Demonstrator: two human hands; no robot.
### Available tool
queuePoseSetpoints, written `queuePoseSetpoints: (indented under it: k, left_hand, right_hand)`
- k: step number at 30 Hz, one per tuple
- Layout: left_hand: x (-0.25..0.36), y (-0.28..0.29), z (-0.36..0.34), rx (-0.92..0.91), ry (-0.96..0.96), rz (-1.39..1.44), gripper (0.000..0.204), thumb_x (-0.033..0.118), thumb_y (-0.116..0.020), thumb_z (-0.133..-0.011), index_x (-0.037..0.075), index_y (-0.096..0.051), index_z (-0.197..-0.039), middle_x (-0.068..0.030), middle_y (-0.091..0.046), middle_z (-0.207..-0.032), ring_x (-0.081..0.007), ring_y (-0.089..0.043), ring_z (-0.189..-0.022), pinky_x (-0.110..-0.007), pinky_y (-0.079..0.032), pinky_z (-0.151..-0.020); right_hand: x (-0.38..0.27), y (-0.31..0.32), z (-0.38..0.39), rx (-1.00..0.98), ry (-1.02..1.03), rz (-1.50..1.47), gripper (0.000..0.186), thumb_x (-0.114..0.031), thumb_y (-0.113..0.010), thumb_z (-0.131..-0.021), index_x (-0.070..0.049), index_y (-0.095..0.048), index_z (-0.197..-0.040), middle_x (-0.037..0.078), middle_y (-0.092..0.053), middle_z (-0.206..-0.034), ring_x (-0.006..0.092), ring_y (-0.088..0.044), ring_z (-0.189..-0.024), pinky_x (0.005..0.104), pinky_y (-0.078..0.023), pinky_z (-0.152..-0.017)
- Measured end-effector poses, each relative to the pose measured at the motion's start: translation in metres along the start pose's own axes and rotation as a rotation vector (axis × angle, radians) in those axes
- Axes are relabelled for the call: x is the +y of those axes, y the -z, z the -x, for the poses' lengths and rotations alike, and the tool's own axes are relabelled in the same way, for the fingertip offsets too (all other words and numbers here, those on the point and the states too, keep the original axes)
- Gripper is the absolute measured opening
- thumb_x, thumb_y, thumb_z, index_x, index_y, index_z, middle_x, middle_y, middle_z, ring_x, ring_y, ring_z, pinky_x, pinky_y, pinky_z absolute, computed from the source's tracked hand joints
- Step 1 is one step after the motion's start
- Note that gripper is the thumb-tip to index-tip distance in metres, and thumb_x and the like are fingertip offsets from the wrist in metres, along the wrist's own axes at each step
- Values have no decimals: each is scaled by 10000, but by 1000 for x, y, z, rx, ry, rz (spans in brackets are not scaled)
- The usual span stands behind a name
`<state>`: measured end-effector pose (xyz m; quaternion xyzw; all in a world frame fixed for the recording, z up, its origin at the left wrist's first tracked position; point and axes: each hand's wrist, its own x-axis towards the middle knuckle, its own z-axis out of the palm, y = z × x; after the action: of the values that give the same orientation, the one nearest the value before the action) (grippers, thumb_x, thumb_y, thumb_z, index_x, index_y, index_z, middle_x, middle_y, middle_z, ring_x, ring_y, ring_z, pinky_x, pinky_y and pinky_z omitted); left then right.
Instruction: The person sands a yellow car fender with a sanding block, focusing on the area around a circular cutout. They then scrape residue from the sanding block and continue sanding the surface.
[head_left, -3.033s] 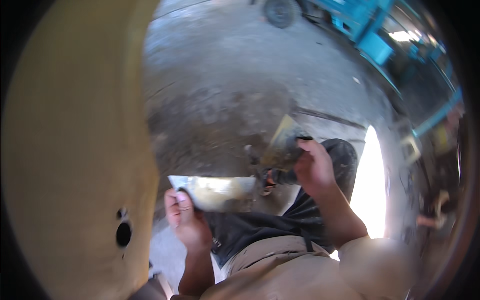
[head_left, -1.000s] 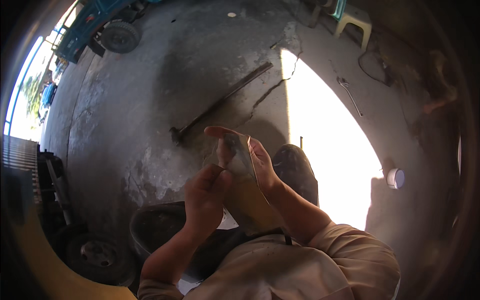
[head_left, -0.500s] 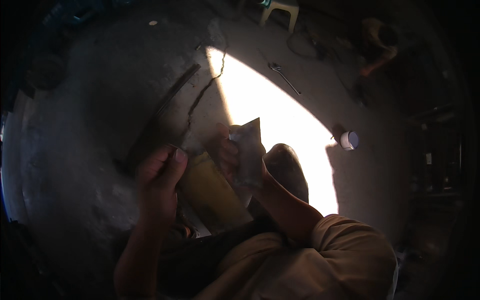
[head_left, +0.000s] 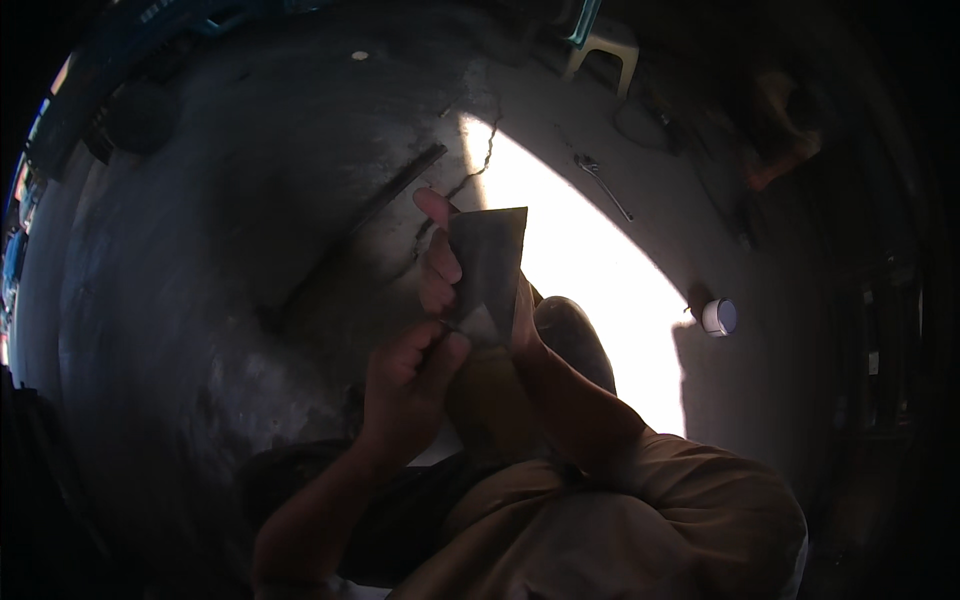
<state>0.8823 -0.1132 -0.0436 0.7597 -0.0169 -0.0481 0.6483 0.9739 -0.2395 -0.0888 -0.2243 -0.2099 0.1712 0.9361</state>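
My right hand (head_left: 437,265) grips a thin grey metal scraper (head_left: 485,250) with a straight top edge, its fingers curled round the left side and the thumb side partly hidden. Just below, my left hand (head_left: 408,385) is closed on the edge of a second, duller yellowish plate (head_left: 485,400), which lies at an angle under the first scraper. The two plates appear to overlap; whether they touch I cannot tell. Both forearms come up over my lap and dark-trousered knees.
A long dark bar (head_left: 390,195) lies on the cracked concrete floor (head_left: 230,300) beyond my hands. To the right are a wrench (head_left: 603,186) and a white cylindrical container (head_left: 719,317). A plastic stool (head_left: 612,55) stands at the back. A bright sunlit patch lies beside my knee.
Since three seconds ago the view has turned and both plates have come together. In the last half second my left hand has moved rightward, nearer my right hand, whose scraper has risen slightly.
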Motion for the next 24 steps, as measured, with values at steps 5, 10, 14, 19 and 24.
queuePoseSetpoints:
  k: [5,10,14,19,24]
  left_hand:
    - [15,12,1,165,36,32,265,238,-594,-1035,1,-646,-927,42,-598,-816,-57,-521,-786,-237,-430,-697]
    - [28,48,-14,253,56,59,221,209,-590,-1038,37,-641,-908,60,-561,-802,-25,-477,-768,-225,-398,-690]
    - [10,62,-25,332,-32,304,233,256,-599,-1048,55,-628,-933,72,-531,-839,-34,-467,-772,-234,-401,-697]
    - [-7,74,-47,511,26,359,293,297,-560,-1066,26,-620,-972,23,-552,-820,-40,-485,-779,-253,-429,-674]
    - [-8,88,-62,560,127,544,263,316,-524,-1080,67,-612,-1084,11,-634,-935,-64,-613,-822,-263,-533,-736]
  right_hand:
    - [26,3,36,125,-152,97,591,-359,-495,-1068,54,-449,-1487,25,-682,-1076,101,-618,-958,241,-490,-814]
    - [48,101,83,194,-350,1011,431,-204,-570,-1041,8,-562,-1417,79,-666,-1259,142,-594,-1179,282,-473,-1005]
    - [18,71,57,653,-554,816,432,-436,-464,-1050,-58,-587,-1220,-4,-549,-878,97,-524,-796,251,-424,-707]
    - [-17,60,19,886,-569,524,324,-433,-593,-1007,-113,-546,-996,-21,-506,-726,91,-464,-620,243,-376,-595]
    - [-14,126,12,456,-589,1198,492,-362,-453,-1093,-27,-497,-1451,-26,-545,-812,85,-538,-744,247,-460,-703]
